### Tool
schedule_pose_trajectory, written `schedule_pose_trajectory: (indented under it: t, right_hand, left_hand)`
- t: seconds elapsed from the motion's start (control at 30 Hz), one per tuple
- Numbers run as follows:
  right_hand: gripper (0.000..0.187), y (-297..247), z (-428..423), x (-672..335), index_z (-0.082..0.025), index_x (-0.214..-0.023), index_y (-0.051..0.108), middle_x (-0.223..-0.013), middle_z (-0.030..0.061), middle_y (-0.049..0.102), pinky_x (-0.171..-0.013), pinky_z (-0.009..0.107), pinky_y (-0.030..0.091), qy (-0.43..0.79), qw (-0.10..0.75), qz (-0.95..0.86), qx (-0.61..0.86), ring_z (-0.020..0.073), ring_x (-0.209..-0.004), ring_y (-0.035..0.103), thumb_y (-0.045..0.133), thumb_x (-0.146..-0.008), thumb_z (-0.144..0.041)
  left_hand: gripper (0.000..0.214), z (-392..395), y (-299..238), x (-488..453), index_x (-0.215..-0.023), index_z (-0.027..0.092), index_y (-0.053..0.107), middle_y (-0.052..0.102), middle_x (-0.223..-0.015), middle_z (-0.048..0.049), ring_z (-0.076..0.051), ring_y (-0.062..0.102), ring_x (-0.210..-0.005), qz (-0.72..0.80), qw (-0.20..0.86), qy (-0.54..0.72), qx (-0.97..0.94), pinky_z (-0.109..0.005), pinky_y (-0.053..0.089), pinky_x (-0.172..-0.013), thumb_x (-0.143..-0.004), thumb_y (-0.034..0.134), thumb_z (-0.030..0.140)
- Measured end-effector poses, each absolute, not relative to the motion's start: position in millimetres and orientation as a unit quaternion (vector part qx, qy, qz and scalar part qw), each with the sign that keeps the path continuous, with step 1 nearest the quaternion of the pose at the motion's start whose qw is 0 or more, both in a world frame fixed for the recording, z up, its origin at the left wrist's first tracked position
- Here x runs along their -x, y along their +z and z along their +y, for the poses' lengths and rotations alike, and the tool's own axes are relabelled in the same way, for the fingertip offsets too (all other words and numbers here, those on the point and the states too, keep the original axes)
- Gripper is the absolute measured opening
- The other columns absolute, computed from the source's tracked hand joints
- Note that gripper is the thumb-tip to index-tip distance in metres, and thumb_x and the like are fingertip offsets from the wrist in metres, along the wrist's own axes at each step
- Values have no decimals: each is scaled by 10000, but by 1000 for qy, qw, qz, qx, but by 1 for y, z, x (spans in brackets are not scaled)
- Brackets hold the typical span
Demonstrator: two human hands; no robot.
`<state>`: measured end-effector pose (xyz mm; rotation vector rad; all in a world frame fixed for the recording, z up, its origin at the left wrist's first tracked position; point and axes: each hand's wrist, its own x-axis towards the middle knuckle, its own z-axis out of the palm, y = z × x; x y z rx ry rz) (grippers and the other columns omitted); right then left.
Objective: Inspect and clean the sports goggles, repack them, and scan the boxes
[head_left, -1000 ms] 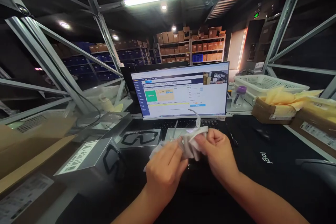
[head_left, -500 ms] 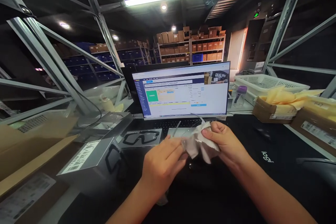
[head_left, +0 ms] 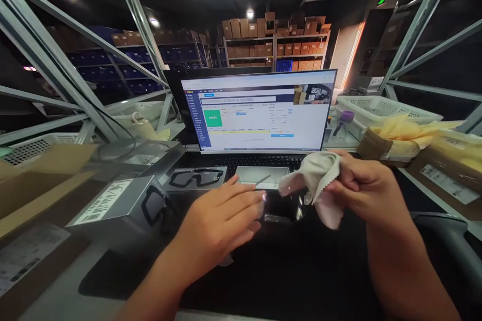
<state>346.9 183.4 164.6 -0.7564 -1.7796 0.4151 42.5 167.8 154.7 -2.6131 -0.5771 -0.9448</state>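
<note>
My left hand is closed on the left end of a pair of sunglasses, with a dark glossy lens showing past its fingertips. A thin temple arm sticks up beyond the fingers; the rest of the frame is hidden or too dark to make out. A pale grey cleaning cloth with a zigzag edge is bunched in my right hand. It hangs at the right end of the lens, partly in front of it. Whether the cloth touches the lens I cannot tell.
Behind the hands stand a monitor and a keyboard. Grey boxes picturing glasses lie left. An open carton is farther left. On the right are a carton with yellow packing, a white basket and a purple-capped bottle.
My right hand has moved right with the cloth, away from my left hand, uncovering more of the dark lens. The view has tilted down a little.
</note>
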Motion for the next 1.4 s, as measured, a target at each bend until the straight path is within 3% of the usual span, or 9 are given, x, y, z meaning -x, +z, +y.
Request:
schedule_pose_trajectory:
  t: [0.2,0.4,0.5,0.6,0.73,0.87,1.1,1.27,1.4]
  right_hand:
    - [497,170,184,-336,-196,-598,305,-578,-46,434,-527,217,298,244,317,-882,248,90,-559,392,691,-906,-254]
    - [412,160,167,-304,-186,-595,322,-536,-61,396,-528,230,241,241,264,-881,309,86,-532,316,600,-896,-142]
    - [374,157,162,-294,-192,-606,346,-526,-74,404,-476,218,197,329,256,-839,349,70,-487,299,611,-859,-115]
    - [370,160,168,-301,-203,-631,334,-594,-58,488,-463,189,250,453,232,-811,289,68,-502,398,615,-858,-124]
    - [469,166,184,-322,-211,-601,309,-597,-38,460,-524,195,358,489,222,-812,228,106,-590,500,692,-871,-230]
    - [488,168,189,-337,-217,-620,317,-683,23,568,-617,238,456,547,201,-782,223,180,-747,635,720,-878,-312]
    - [255,163,179,-335,-223,-991,476,-660,-53,520,-421,162,249,564,305,-716,276,72,-471,440,595,-981,-447]
    - [427,164,181,-333,-229,-1335,458,-651,-46,563,-426,184,346,495,367,-724,308,110,-476,515,589,-985,-435]
    - [266,167,183,-338,-184,-1111,603,-701,12,639,-476,207,433,462,400,-722,324,124,-528,571,594,-984,-417]
  left_hand:
    - [172,155,153,-55,-1100,114,671,706,-1241,-86,-250,628,-1208,-197,210,-240,927,-439,506,-1109,-946,595,100]
    - [105,151,141,-74,-948,123,686,730,-958,-69,-214,685,-1015,-149,237,-201,939,-402,561,-1018,-953,582,110]
    - [128,154,139,-75,-897,133,685,726,-902,-55,-198,691,-977,-139,241,-212,937,-376,578,-982,-954,575,99]
    - [130,154,143,-69,-957,119,703,747,-978,-57,-214,694,-1019,-144,252,-241,926,-378,580,-981,-952,576,90]
    - [133,151,151,-58,-1027,106,708,759,-1089,-54,-220,702,-1045,-144,279,-261,913,-392,582,-999,-936,613,87]
    - [125,151,155,-52,-1014,104,706,766,-1096,-62,-224,715,-1044,-157,288,-271,905,-411,599,-988,-938,609,83]
    - [85,156,152,-53,-985,106,685,759,-1103,-101,-228,722,-1022,-167,261,-283,908,-419,616,-952,-939,614,104]
    - [118,159,151,-50,-1032,106,687,751,-1122,-101,-232,718,-1027,-181,268,-275,905,-422,611,-944,-934,622,105]
    - [144,161,151,-49,-1058,98,690,753,-1119,-91,-231,711,-1034,-185,270,-278,903,-404,603,-949,-920,649,106]
